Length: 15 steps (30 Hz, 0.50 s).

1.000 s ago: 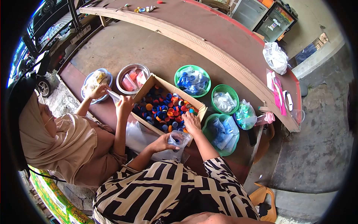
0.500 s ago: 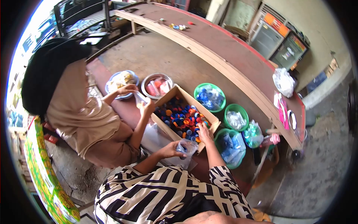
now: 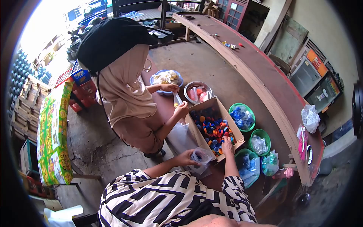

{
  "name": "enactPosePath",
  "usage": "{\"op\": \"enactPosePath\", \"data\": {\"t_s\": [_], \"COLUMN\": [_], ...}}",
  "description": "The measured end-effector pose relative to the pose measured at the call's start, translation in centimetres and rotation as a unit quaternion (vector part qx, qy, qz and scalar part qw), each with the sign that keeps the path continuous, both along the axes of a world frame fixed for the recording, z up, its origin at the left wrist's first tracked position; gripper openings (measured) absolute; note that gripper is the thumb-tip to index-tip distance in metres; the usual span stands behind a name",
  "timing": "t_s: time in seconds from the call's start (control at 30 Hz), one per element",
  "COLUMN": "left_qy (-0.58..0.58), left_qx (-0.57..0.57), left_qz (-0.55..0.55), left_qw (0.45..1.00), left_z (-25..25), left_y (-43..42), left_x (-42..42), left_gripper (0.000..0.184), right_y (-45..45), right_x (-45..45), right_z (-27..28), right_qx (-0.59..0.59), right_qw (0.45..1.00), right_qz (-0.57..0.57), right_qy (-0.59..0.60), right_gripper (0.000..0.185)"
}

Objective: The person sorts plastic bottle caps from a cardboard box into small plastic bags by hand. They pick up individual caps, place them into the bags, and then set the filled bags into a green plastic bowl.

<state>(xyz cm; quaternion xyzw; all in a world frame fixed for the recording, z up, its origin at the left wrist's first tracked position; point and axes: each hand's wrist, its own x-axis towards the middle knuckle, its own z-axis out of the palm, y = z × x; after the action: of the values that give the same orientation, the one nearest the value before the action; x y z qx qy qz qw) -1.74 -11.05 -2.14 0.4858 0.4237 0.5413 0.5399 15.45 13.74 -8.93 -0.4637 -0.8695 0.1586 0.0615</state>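
A cardboard box (image 3: 236,130) full of loose plastic bottle caps (image 3: 213,128), mostly blue, red and orange, sits on the table in front of me. My left hand (image 3: 184,158) is closed around a clear plastic bag (image 3: 202,156), its mouth spread beside the box's near side. Inside the box's near right part, my right hand (image 3: 228,146) reaches down among the caps with bent fingers. Whatever its fingertips hold is too small to make out. To the left, another person's hands (image 3: 180,109) hold a small clear bag (image 3: 177,99) over the box's far left edge.
Right of the box stand green baskets (image 3: 254,117) of bagged blue and clear items. Behind it are a metal bowl (image 3: 188,92) with red contents and a blue basin (image 3: 152,80). The co-worker (image 3: 132,98) stands close on my left. A raised wooden ledge (image 3: 249,75) crosses the table.
My view has swung left, so the table and box appear farther right. My right hand stays among the caps, and my left hand still holds the bag beside the box.
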Motion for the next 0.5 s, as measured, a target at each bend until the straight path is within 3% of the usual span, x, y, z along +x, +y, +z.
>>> {"op": "enactPosePath", "data": {"t_s": [0.27, 0.5], "left_qy": [0.013, 0.027], "left_qx": [0.006, 0.018], "left_qz": [0.051, 0.082], "left_qw": [0.999, 0.996], "left_z": [0.3, 0.5], "left_y": [-2.0, -2.3], "left_x": [0.5, 1.4], "left_gripper": [0.053, 0.055], "right_y": [0.6, 0.1], "right_x": [0.2, 0.2], "right_z": [-1.0, -0.6], "right_qx": [0.015, 0.033], "right_qw": [0.999, 0.998], "right_qz": [0.021, -0.006], "right_qy": [0.019, 0.046], "right_gripper": [0.040, 0.040]}}
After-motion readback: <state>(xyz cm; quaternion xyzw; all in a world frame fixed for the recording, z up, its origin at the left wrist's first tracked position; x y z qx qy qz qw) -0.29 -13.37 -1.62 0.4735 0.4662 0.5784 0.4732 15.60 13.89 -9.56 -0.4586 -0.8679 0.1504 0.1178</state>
